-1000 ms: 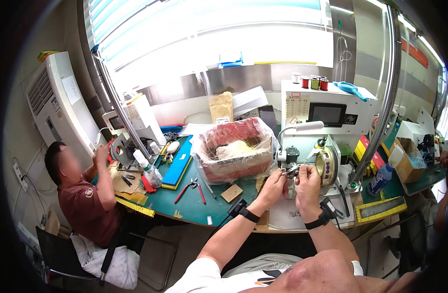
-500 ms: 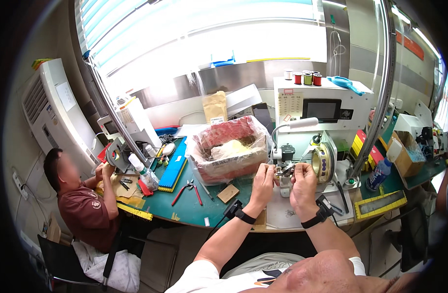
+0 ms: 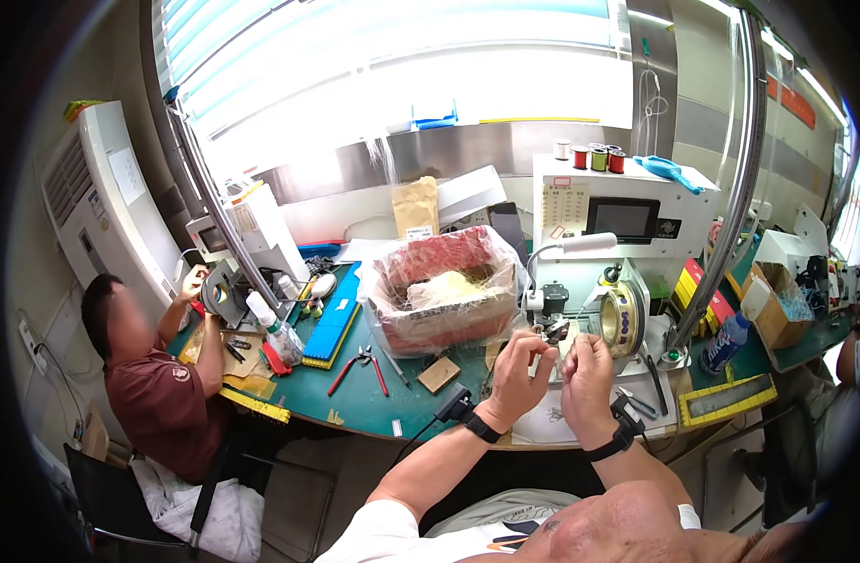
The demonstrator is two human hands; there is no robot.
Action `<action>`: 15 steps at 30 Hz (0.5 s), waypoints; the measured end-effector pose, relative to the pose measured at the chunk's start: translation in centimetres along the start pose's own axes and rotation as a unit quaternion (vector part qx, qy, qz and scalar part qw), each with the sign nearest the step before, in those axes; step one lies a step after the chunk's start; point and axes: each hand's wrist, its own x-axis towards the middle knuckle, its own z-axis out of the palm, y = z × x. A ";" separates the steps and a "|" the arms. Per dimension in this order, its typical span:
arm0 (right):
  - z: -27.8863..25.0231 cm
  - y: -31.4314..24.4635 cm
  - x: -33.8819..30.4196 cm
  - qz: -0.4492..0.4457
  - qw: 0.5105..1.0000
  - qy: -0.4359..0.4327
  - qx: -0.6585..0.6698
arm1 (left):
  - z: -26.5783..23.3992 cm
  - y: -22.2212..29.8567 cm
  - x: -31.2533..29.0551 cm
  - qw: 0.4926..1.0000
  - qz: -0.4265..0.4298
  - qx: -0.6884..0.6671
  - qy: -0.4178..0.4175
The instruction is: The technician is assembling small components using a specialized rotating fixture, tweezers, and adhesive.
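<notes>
My left hand (image 3: 519, 380) is in front of a white bench machine (image 3: 554, 216), its fingers curled and the fingertips close to the thumb. Beside it, my right hand (image 3: 588, 387) has thumb and forefinger pinched together. Whatever either hand holds is too small to make out. Just beyond the fingertips is the machine's small metal clamp (image 3: 558, 330), apart from both hands. To the right of the clamp, a round wheel with a yellowish rim (image 3: 619, 319) is mounted on the machine. A white lamp head (image 3: 589, 241) reaches over this area.
A plastic-lined red box (image 3: 439, 328) holds pale fibres, left of the machine. Red-handled pliers (image 3: 360, 368) and a wooden block (image 3: 438, 374) lie on the green mat. Thread spools (image 3: 580, 157) stand on the machine. A blue bottle (image 3: 725, 341) is at right; a co-worker (image 3: 158, 361) sits at left.
Both hands have drawn back from the metal clamp toward me, and my left hand has turned. The clamp now shows uncovered. The co-worker's hand has risen beside their machine.
</notes>
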 end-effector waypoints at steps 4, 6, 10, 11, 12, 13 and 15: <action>-0.6 -1.6 -2.7 0.014 1.000 -0.023 -0.010 | 0.6 1.1 -0.6 0.993 -0.026 -0.073 -0.094; -2.0 -2.0 -3.4 0.014 0.998 -0.042 -0.039 | 1.3 1.2 -0.6 0.992 0.007 -0.087 -0.089; -2.9 -3.2 -4.0 -0.010 0.987 -0.038 -0.157 | 1.6 1.0 -0.8 0.990 0.009 -0.107 -0.092; -3.0 -3.5 -4.0 -0.027 0.982 -0.035 -0.185 | 1.8 1.2 -0.9 0.989 -0.003 -0.115 -0.098; -3.1 -3.8 -3.9 -0.044 0.975 -0.031 -0.214 | 1.9 1.4 -0.9 0.987 -0.018 -0.125 -0.099; -3.4 -3.9 -3.6 -0.064 0.965 -0.037 -0.250 | 2.0 1.4 -0.8 0.986 -0.024 -0.135 -0.095; -4.0 -3.6 -3.0 -0.094 0.940 -0.046 -0.326 | 1.7 1.6 -0.6 0.989 -0.026 -0.114 -0.094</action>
